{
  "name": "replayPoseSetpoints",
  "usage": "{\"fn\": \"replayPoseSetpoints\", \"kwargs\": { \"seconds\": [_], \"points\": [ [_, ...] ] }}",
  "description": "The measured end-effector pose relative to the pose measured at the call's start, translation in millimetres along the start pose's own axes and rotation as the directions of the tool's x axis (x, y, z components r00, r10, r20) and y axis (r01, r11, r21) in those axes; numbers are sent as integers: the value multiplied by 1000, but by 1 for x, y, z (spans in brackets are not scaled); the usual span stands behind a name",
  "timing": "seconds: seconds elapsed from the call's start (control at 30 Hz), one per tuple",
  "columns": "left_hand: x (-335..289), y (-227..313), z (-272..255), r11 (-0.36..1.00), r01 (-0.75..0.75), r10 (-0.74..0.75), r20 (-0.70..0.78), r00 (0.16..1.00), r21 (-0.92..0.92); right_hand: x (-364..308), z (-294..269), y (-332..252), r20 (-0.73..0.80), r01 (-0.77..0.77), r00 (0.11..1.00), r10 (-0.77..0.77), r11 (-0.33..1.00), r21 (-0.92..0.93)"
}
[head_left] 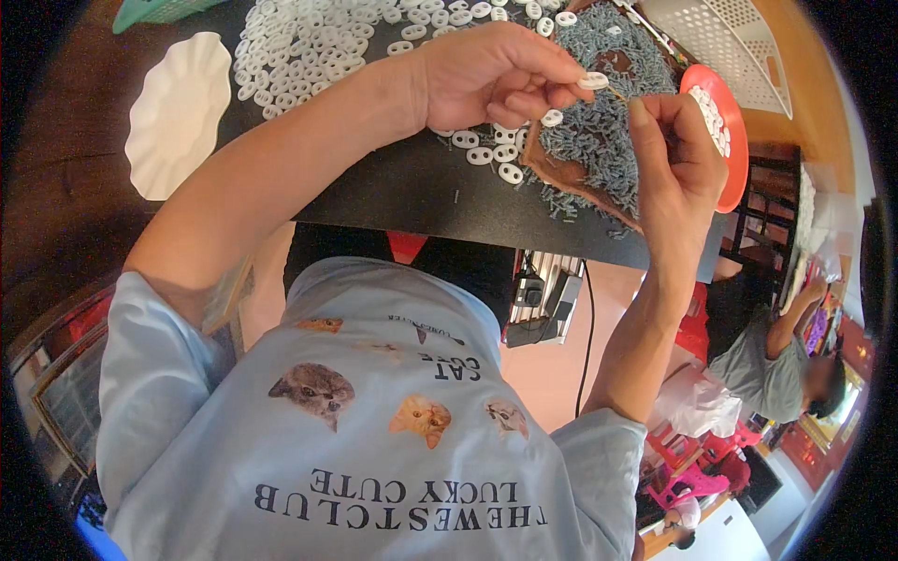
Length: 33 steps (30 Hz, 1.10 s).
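Note:
My left hand (510, 79) pinches a small white oval piece with two holes (592, 81) between thumb and fingertips, above the table. Close to its right, my right hand (678, 154) has thumb and forefinger closed on a thin yellowish pin-like piece (616, 94), whose tip points toward the oval piece. Whether the two touch is too small to tell. Below both hands spreads a pile of small grey screw-like pieces (599, 140) on a brown cloth or mat (564, 170). More white oval pieces (309, 47) are heaped at the far left of the dark table (393, 192).
A red plate (737, 164) with white pieces stands right of my right hand. A white wavy-edged tray (178, 117) lies at the left, and a white perforated basket (720, 37) at the far right. Beyond the table's right side, another person (772, 360) is in view.

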<state>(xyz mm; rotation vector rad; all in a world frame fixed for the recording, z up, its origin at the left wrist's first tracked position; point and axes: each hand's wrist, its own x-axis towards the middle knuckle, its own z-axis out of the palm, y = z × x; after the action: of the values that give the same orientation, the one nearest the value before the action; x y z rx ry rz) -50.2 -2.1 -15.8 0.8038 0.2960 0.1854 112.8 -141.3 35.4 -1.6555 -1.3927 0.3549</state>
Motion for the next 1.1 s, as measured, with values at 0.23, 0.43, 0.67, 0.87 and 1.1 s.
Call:
{"fn": "replayPoseSetpoints", "kwargs": {
  "seconds": [0.23,0.43,0.67,0.87,1.1],
  "points": [
    [-2,0,-1,998,6,-5,14,1000,-60,4,6,-6,33,149,989,-146,981,-124],
    [-2,5,-7,999,25,-27,-47,999,-37,3,10,-10,93,178,982,-166,973,-148],
    [-6,4,-3,984,27,-37,-55,998,-176,8,7,-14,40,104,994,-102,992,-70],
    [-8,3,-6,982,30,-37,-36,999,-185,11,12,-11,35,139,990,-136,983,-117],
    [-9,3,-11,999,6,-4,-57,998,42,10,18,-9,104,270,963,-250,923,-274]
  ]
}}
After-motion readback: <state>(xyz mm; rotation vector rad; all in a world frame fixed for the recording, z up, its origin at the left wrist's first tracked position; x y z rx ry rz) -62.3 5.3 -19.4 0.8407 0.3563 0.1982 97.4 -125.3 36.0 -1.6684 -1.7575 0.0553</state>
